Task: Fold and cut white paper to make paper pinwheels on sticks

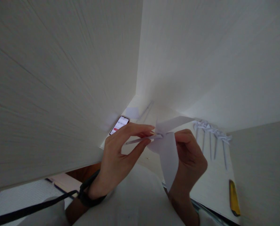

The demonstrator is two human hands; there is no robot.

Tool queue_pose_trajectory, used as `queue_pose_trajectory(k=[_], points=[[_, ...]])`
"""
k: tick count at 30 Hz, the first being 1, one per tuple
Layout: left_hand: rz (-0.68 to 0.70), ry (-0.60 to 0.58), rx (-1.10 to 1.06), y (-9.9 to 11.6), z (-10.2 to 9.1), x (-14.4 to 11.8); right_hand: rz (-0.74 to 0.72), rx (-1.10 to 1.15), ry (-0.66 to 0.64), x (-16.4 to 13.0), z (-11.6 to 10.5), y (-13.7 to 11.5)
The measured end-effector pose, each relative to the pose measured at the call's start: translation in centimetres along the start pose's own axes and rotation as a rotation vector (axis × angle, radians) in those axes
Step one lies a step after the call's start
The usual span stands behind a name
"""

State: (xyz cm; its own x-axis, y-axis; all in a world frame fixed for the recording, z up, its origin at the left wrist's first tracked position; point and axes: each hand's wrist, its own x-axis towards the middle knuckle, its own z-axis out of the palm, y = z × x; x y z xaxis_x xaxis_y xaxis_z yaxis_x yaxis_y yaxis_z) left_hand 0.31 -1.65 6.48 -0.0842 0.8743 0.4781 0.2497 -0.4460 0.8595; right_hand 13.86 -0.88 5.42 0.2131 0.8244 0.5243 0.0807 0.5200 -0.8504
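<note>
My left hand (pixel 125 146) is closed in a pinch on a thin white stem (pixel 135 141), just where it meets a bent piece of white paper (pixel 170 155). The paper spreads out in broad flaps, one hanging down and another reaching up to the right. My right hand (pixel 189 153) has its fingers curled at the right edge of the paper, gripping it; the flap hides part of the fingertips. The joint between stem and paper is too small to make out clearly.
A lit phone (pixel 119 124) lies by the left wall. Beyond it are a small paper piece (pixel 132 112) and thin white sticks (pixel 145 110). Several folded paper pieces with stems (pixel 212 130) lie at right, above a yellow-handled tool (pixel 234 199). Pale walls surround the table.
</note>
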Motion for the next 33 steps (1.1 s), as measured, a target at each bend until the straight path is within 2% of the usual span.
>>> queue_pose_trajectory(k=[9,17,21,29,33], points=[[0.172,-0.037,0.005,0.0,-0.4,0.2,0.019,-0.018,-0.015,-0.1,-0.3,0.2],[0.238,-0.082,0.037,0.0,-0.6,0.4,0.011,-0.012,-0.029,0.1,-0.4,0.1],[0.274,-0.140,0.106,0.0,-0.9,0.5,-0.017,-0.088,-0.039,0.1,-0.5,0.1],[0.278,-0.183,0.200,-0.3,-1.0,0.7,-0.042,-0.149,-0.052,0.4,-0.2,0.1],[0.221,-0.175,0.242,-0.5,-0.9,0.9,-0.033,-0.220,-0.064,0.4,-0.1,0.1]])
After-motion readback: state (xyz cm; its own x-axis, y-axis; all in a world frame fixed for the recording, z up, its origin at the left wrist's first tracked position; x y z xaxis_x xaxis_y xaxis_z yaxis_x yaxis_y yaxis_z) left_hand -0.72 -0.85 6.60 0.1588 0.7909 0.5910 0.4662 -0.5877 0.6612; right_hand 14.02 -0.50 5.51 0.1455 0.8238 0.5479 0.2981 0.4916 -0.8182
